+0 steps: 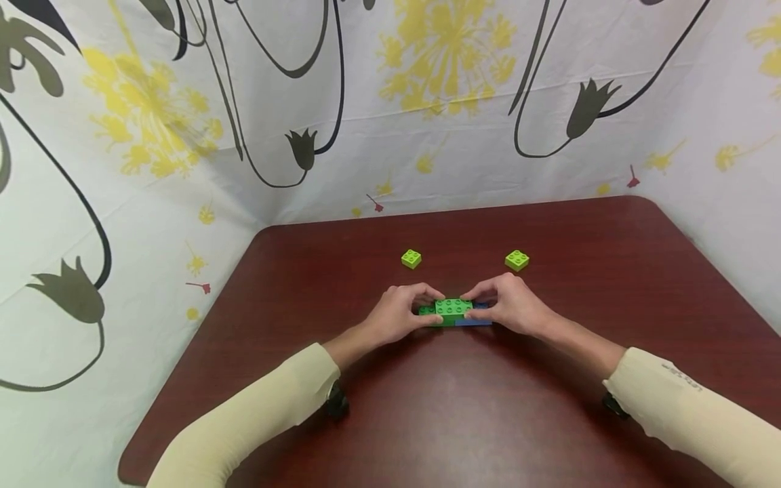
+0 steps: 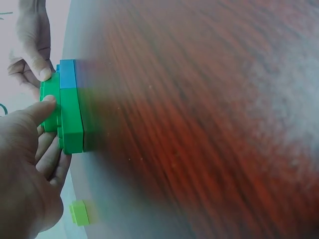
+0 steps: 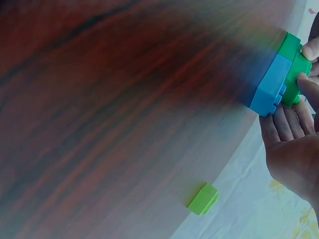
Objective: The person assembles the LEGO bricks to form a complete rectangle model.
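Observation:
A green building brick (image 1: 453, 308) sits on top of a lower green brick (image 2: 73, 122) and a blue brick (image 3: 271, 89), which lie end to end on the table. My left hand (image 1: 396, 315) pinches the upper brick at its left end, thumb on the near side. From the other end my right hand (image 1: 517, 305) pinches the same brick, thumb also on its near face. Studs of the lower bricks show on either side of the upper one. Whether the upper brick is pressed fully down I cannot tell.
Two lime-green bricks stand farther back on the dark red-brown table (image 1: 457, 407): one lime brick (image 1: 411, 259) behind the left hand, another lime brick (image 1: 516, 260) behind the right. A patterned white cloth (image 1: 366, 135) hangs beyond the table's back and side edges.

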`<state>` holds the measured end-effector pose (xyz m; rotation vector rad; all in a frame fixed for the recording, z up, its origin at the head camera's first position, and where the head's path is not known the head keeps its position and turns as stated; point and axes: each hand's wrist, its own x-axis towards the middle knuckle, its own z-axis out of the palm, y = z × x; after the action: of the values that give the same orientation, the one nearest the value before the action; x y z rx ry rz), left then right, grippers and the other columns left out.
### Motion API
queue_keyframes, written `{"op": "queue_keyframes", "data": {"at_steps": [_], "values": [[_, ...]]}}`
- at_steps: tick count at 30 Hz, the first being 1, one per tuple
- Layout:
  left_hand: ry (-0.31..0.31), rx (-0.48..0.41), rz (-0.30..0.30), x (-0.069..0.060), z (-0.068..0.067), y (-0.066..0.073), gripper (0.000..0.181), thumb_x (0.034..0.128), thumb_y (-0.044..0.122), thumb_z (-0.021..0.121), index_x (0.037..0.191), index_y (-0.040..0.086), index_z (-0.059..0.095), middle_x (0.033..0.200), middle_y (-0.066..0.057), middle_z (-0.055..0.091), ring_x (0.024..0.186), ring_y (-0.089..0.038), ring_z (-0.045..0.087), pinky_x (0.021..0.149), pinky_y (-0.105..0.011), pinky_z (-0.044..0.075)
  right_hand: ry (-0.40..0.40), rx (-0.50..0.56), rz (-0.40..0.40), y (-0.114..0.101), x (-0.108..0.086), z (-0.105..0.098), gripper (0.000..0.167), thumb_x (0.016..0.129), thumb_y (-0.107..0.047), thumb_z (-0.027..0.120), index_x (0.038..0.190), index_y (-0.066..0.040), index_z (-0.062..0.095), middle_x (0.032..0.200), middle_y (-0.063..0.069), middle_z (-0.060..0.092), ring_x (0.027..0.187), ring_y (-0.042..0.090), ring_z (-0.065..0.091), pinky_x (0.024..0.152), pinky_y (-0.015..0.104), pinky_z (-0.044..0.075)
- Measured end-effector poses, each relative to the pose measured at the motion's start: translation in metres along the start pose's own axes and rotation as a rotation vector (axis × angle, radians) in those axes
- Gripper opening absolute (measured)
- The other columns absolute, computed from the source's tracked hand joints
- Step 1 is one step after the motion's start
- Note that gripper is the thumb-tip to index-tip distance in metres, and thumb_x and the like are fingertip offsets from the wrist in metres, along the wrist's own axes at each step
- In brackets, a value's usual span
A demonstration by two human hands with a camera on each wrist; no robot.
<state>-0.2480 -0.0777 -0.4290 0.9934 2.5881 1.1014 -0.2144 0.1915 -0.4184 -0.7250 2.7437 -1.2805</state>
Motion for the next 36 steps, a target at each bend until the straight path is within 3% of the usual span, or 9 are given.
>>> {"op": "queue_keyframes", "data": {"at_steps": [9,27,36], "values": [[-0.016,0.015,0.009,0.0021,-0.0037,0.0003,0.035,0.0978,0.031,0.08,0.129,0.017,0.074,0.128,0.004,0.075,0.114,-0.005,0.07,0.098,-0.028,0.056,-0.009,-0.004,0.009,-0.0012,0.0007,-0.0019,0.026,0.09,-0.01,0.088,0.114,-0.004,0.082,0.11,0.01,0.079,0.106,0.031,0.076,0.089,0.047,0.062],[0.004,0.016,0.026,0.003,0.0027,-0.0023,0.038,0.0962,0.032,0.08,0.13,0.018,0.073,0.128,0.005,0.075,0.113,-0.003,0.07,0.097,-0.025,0.056,-0.007,-0.016,0.008,-0.0007,-0.0018,-0.0034,0.026,0.089,-0.008,0.087,0.113,-0.003,0.081,0.11,0.01,0.079,0.107,0.031,0.076,0.089,0.047,0.062],[-0.019,0.044,0.015,0.0024,-0.003,-0.0013,0.036,0.0972,0.032,0.08,0.129,0.017,0.073,0.127,0.003,0.075,0.113,-0.005,0.071,0.097,-0.026,0.057,-0.014,-0.002,0.006,-0.0016,0.0011,-0.0009,0.025,0.089,-0.008,0.087,0.113,-0.004,0.081,0.11,0.01,0.079,0.107,0.031,0.076,0.09,0.048,0.061]]}}
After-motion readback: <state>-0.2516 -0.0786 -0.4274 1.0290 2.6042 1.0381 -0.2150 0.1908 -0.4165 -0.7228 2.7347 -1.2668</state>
